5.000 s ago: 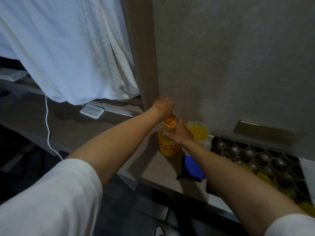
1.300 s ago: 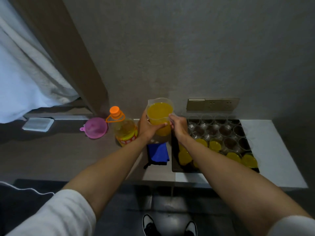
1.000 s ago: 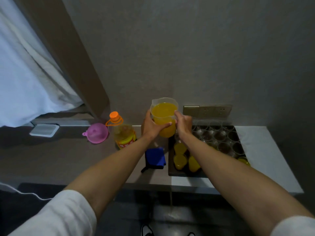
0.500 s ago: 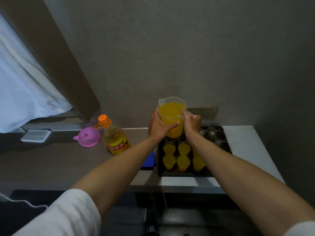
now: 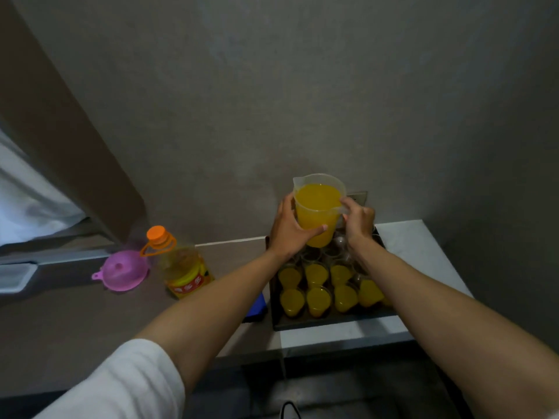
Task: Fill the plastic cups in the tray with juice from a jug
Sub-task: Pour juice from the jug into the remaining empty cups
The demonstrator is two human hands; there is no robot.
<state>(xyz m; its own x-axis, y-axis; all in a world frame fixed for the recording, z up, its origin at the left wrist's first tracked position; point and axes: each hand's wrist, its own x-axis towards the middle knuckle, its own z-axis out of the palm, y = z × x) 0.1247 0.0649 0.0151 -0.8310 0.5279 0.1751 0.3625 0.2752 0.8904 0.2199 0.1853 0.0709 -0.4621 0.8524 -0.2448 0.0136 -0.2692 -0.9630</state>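
A clear plastic jug (image 5: 318,207) nearly full of orange juice is held upright above the back of a dark tray (image 5: 329,321). My left hand (image 5: 289,234) wraps round the jug's body from the left. My right hand (image 5: 358,220) grips the handle side on the right. In the tray, several near cups (image 5: 317,300) hold juice. Empty clear cups (image 5: 340,243) stand further back, partly hidden by the jug and my arms.
A juice bottle (image 5: 184,272) with an orange cap stands left of the tray, with a pink funnel (image 5: 124,269) beside it. A blue cloth (image 5: 257,308) lies by the tray's left edge. The wall and a socket plate (image 5: 358,196) are close behind.
Both hands picked the jug up from beside the bottle and carried it right and up over the tray. The view has shifted, so the tray now sits under the jug.
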